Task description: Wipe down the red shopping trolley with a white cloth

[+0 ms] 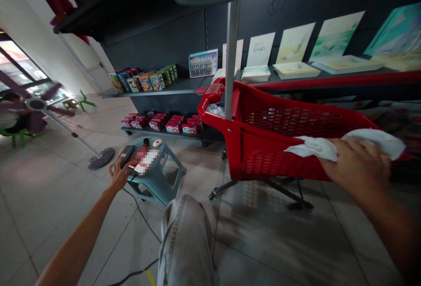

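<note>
At red shopping cart [263,156]'s near wall, right hand [357,165] clenched white cloth [312,148]; left hand [118,175] gripped black device [127,155] at teal plastic stool [171,174]'s edge.

Inspection of the wearer is covering one garment and two exposed limbs. The person is wearing loose, pale grey trousers; one trouser leg [185,242] is occupying the lower centre of the head view. A raised, stitched seam [173,220] is running lengthwise down this leg, and soft creases are showing in the fabric. The left forearm [77,242] and right forearm [388,220] are showing bare skin, with no sleeve in view. The left hand [119,174] and right hand [357,163] are likewise appearing bare, with no glove covering the fingers [348,148].
</note>
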A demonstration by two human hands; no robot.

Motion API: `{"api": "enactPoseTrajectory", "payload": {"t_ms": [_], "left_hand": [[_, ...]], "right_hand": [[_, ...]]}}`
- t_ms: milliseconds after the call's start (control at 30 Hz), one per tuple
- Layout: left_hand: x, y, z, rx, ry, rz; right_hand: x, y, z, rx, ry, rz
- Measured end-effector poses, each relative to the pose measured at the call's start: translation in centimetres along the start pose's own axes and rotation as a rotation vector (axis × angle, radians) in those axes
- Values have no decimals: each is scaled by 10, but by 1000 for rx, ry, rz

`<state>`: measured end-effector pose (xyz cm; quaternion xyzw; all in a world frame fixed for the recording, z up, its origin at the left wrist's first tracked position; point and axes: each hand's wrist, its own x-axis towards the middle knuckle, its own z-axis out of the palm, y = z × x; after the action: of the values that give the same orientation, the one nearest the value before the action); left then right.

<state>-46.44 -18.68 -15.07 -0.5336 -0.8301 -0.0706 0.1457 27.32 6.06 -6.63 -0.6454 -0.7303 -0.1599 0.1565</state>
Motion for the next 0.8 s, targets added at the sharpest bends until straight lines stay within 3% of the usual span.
{"api": "enactPoseTrajectory", "payload": {"t_ms": [433,600,700,800], "left_hand": [[0,7,-1,-2,11,-38],[0,15,-19,-77,37,-111],[-24,20,-44,-179,187,-254],[-87,49,-80,-327,378,-470]], "right_hand": [[-1,11,6,-9,-6,-28],[-1,11,2,-45,-19,-25],[0,11,-2,-40,-58,-29],[-1,13,-4,2,-37,-35]]}}
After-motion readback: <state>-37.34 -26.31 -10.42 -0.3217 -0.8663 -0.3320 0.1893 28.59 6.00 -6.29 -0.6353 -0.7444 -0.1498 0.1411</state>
